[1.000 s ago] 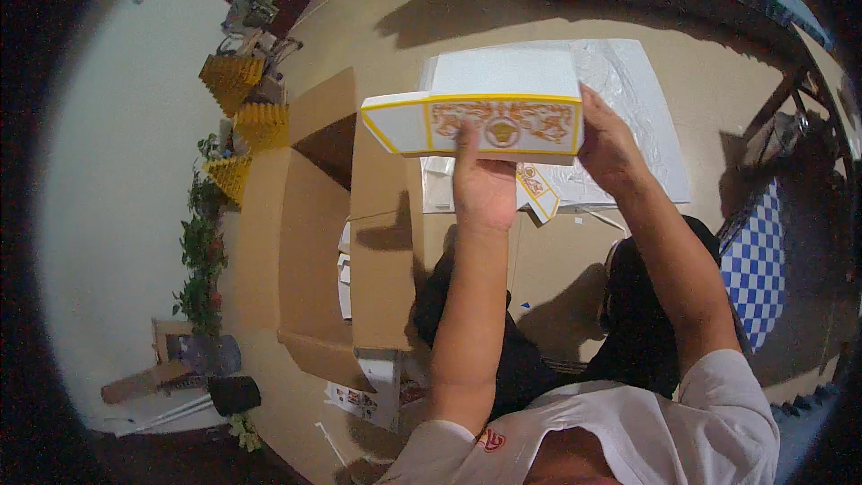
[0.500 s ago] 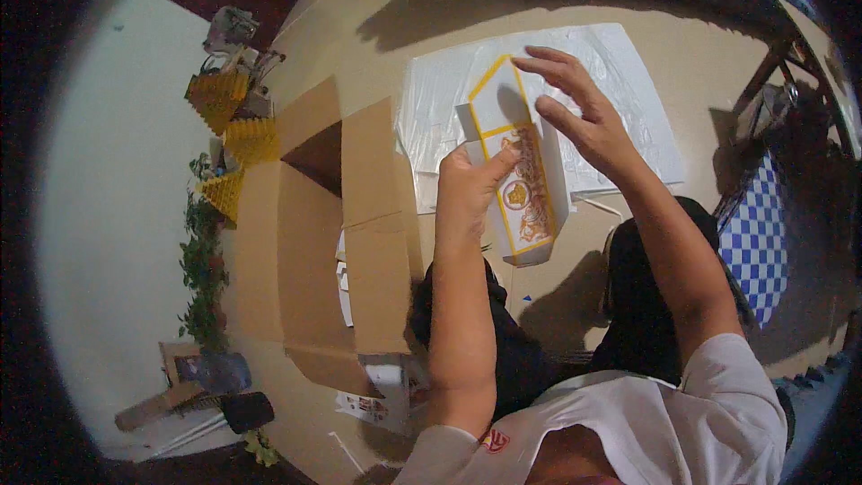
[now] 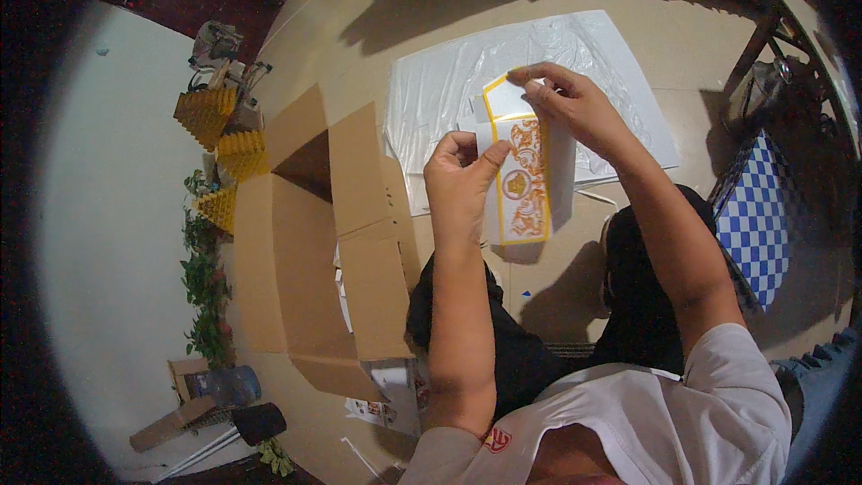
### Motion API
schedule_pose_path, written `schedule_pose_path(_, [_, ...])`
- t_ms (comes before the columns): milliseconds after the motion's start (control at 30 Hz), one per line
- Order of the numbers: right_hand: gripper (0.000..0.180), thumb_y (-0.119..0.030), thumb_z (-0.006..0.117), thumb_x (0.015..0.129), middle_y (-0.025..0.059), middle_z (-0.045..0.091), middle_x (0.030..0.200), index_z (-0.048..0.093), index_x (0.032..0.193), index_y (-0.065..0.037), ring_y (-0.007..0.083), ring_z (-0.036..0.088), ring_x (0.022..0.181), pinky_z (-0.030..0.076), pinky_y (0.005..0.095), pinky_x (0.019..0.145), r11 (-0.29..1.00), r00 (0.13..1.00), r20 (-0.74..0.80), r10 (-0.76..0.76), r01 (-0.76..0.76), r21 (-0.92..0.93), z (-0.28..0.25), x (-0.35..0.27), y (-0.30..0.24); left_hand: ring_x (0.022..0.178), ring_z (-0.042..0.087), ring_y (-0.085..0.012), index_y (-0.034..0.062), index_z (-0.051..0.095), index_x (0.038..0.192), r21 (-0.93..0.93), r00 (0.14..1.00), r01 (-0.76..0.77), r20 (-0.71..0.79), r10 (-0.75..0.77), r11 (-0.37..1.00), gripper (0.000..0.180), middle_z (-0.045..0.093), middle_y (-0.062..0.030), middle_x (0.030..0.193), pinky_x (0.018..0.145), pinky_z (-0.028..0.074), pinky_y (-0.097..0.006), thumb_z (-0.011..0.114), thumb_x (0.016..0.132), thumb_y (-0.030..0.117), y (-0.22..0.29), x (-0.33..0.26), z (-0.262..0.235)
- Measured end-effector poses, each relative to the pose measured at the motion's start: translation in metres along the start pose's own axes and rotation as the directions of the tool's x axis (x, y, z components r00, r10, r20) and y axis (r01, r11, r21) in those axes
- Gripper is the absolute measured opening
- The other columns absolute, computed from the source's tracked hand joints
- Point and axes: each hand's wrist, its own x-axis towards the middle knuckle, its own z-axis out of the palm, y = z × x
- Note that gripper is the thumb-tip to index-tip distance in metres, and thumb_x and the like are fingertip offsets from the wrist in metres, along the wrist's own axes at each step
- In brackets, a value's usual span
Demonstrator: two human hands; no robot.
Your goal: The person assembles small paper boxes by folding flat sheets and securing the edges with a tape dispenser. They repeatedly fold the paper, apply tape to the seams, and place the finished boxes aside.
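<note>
Head view shows us a flat white paper box (image 3: 523,181) with yellow edging and an orange ornament panel, held upright in the air above the floor (image 3: 575,278) and a clear plastic sheet (image 3: 467,81). Our left hand (image 3: 460,181) pinches its near edge with thumb against fingers; our right hand (image 3: 567,101) grips its top flap. We cannot make out the box's back side, and the open cardboard carton (image 3: 310,242) hides its own inside.

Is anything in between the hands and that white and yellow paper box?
No, nothing is. The left hand grips the white and yellow box along its side, thumb on the printed face. The right hand pinches the flap at its top end.
</note>
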Motion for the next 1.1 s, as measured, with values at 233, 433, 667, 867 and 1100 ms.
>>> schedule_pose_path(233, [0.042, -0.041, 0.048, 0.097, 0.0123, 0.068, 0.101, 0.066, 0.115, -0.008, 0.0199, 0.063, 0.092, 0.049, 0.0325, 0.082, 0.983, 0.977, 0.209, 0.049, -0.010, -0.183, -0.011, -0.002, -0.003, 0.072, 0.059, -0.0108, -0.0016, 0.057, 0.092, -0.015, 0.985, -0.136, -0.106, 0.133, 0.991, 0.024, 0.064, -0.0075, 0.083, 0.065, 0.049, -0.023, 0.076, 0.078, 0.004, -0.011, 0.005, 0.000])
schedule_pose_path(433, [0.042, -0.041, 0.051, 0.096, 0.0100, 0.063, 0.114, 0.063, 0.122, -0.010, 0.0181, 0.058, 0.103, 0.046, 0.0316, 0.089, 0.994, 0.982, 0.174, -0.073, 0.085, -0.062, -0.012, -0.002, -0.009, 0.084, 0.061, -0.0141, -0.0016, 0.054, 0.102, -0.302, 0.995, -0.085, -0.083, 0.063, 0.950, 0.028, 0.063, -0.0086, 0.094, 0.077, 0.050, -0.026, 0.072, 0.081, 0.000, -0.011, 0.006, 0.000])
schedule_pose_path(667, [0.042, -0.043, 0.055, 0.093, 0.0116, 0.059, 0.120, 0.064, 0.122, -0.014, 0.0244, 0.054, 0.114, 0.042, 0.0368, 0.097, 0.932, 0.958, 0.172, -0.230, 0.268, -0.245, -0.016, -0.001, -0.006, 0.090, 0.062, -0.0178, 0.0004, 0.055, 0.105, -0.403, 0.998, -0.056, -0.041, 0.043, 0.914, 0.031, 0.064, -0.0112, 0.101, 0.086, 0.050, -0.031, 0.072, 0.079, -0.002, -0.017, 0.009, -0.002])
schedule_pose_path(867, [0.044, -0.042, 0.058, 0.092, 0.0125, 0.057, 0.126, 0.062, 0.123, -0.011, 0.0247, 0.052, 0.117, 0.042, 0.0380, 0.098, 0.995, 0.947, 0.321, 0.006, 0.028, -0.099, -0.022, -0.002, -0.010, 0.082, 0.060, -0.0138, 0.0015, 0.055, 0.098, -0.321, 0.986, -0.155, -0.110, 0.126, 0.934, 0.029, 0.063, -0.0069, 0.091, 0.079, 0.050, -0.027, 0.075, 0.077, -0.001, -0.013, 0.005, 0.000])
schedule_pose_path(1100, [0.049, -0.029, 0.070, 0.085, 0.0077, 0.063, 0.114, 0.056, 0.127, -0.008, 0.0172, 0.059, 0.104, 0.046, 0.0317, 0.092, 0.968, 0.982, 0.161, -0.097, 0.055, 0.244, -0.029, 0.005, -0.008, 0.097, 0.058, -0.0200, 0.0038, 0.054, 0.103, -0.353, 0.965, -0.237, -0.191, 0.179, 0.905, 0.035, 0.062, -0.0081, 0.103, 0.092, 0.043, -0.035, 0.076, 0.076, -0.001, -0.018, 0.008, -0.008])
